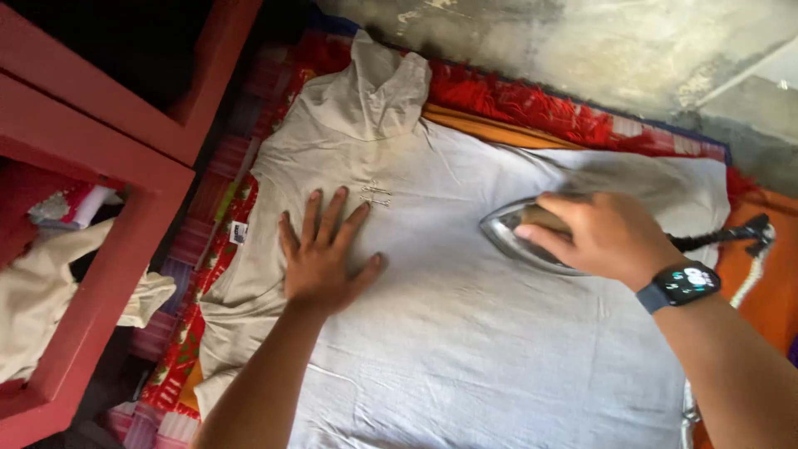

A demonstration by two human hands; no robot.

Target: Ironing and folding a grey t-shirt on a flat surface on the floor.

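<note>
A pale grey-beige shirt lies spread flat, front up, on a red patterned blanket on the floor, its high collar pointing away toward the stained wall. The cloth looks thin and lightly creased, with a small embroidered mark on the chest and a little label at the edge of one sleeve. The left hand presses flat on the shirt just below that mark, fingers spread wide and holding nothing. The right hand has its grip closed around the handle of a metal iron, which rests on the shirt to the right of the chest (its pointed tip faces the left hand, a little apart from it). A dark watch sits on the right wrist, and a cord trails off from the back of the iron. One shirt, one iron and two hands are in view. To the left stands a red wooden frame, with other light cloth bunched behind it.
</note>
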